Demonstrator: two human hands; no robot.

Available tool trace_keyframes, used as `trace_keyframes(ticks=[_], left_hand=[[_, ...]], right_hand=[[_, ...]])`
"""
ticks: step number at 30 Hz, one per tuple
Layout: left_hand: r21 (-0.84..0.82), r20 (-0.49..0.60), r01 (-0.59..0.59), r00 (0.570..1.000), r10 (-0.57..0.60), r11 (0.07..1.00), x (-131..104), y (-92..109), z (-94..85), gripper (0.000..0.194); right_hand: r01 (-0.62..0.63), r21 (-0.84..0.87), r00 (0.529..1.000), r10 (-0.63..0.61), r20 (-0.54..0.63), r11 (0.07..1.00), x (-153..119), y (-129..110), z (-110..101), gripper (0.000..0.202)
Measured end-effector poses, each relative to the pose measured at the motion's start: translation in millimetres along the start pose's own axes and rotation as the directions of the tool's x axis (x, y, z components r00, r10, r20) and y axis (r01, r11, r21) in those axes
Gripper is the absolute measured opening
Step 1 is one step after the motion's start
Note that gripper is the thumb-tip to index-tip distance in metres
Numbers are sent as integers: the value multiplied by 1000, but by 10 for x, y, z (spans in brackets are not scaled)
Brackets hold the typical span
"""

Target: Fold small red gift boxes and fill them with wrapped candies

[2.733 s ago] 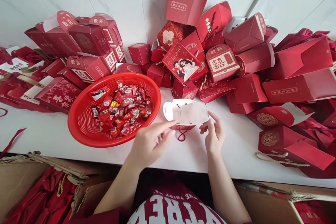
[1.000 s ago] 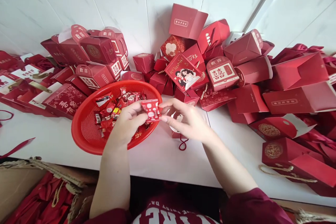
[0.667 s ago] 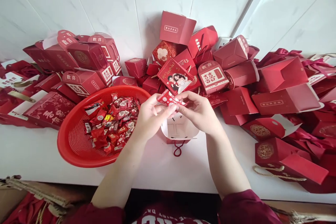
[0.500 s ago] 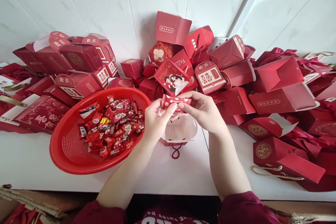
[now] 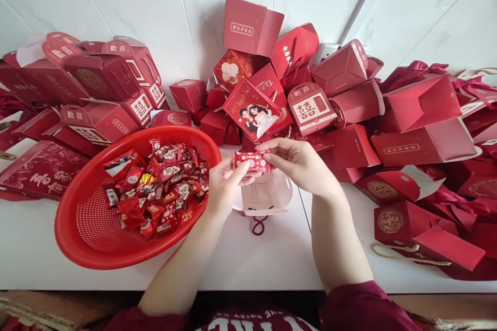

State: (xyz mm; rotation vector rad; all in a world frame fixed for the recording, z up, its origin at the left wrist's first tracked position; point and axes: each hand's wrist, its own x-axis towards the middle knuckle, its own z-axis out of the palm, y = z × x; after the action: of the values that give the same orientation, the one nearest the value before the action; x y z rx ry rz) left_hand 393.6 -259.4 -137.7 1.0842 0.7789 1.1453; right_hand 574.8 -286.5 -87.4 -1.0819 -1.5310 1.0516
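Note:
A small red wrapped candy point(image 5: 254, 163) with white print lies flat between my two hands. My left hand point(image 5: 226, 178) grips its left end, the thumb on top. At its right end, my right hand point(image 5: 295, 163) pinches the wrapper between thumb and fingers. Just below the hands an open gift box point(image 5: 267, 195) shows its pale inside, with a dark red cord loop point(image 5: 259, 225) at its front. To the left, the red plastic basket point(image 5: 77, 248) holds many wrapped candies point(image 5: 165, 176); my left forearm passes by its right rim.
Red gift boxes point(image 5: 252, 26) are heaped against the white tiled wall point(image 5: 135, 0). More boxes point(image 5: 112, 75) stack at the left, and others point(image 5: 419, 103) fill the right side. The white table point(image 5: 264, 269) has its edge near my body, with cardboard point(image 5: 58, 310) below at the left.
My hands have lowered slightly and moved left with the candy, whose printed face now shows more. The view has shifted a little; the basket appears lower and further left.

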Motion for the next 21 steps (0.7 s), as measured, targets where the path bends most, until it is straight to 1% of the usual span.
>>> trace_keyframes(ticks=[3,8,14,18,21], left_hand=[[-21,-5,40,999,-40,999,8,-3,2,32],[-26,-3,65,998,-65,998,-12,11,-2,35],[5,-10,51,999,-51,999,-18,7,-20,41],[10,20,31,999,-32,999,-19,-16,-38,47],[27,22,18,1000,-18,999,-23,-30,-45,49]], right_hand=[[10,-49,1000,-9,11,999,4,-14,-8,31],[50,-56,999,-49,11,997,14,-23,-16,27],[58,-66,998,-56,33,996,0,-26,-43,26],[61,-96,998,-61,7,993,-1,-33,-59,25],[51,-98,999,-51,1,994,2,-35,-56,25]])
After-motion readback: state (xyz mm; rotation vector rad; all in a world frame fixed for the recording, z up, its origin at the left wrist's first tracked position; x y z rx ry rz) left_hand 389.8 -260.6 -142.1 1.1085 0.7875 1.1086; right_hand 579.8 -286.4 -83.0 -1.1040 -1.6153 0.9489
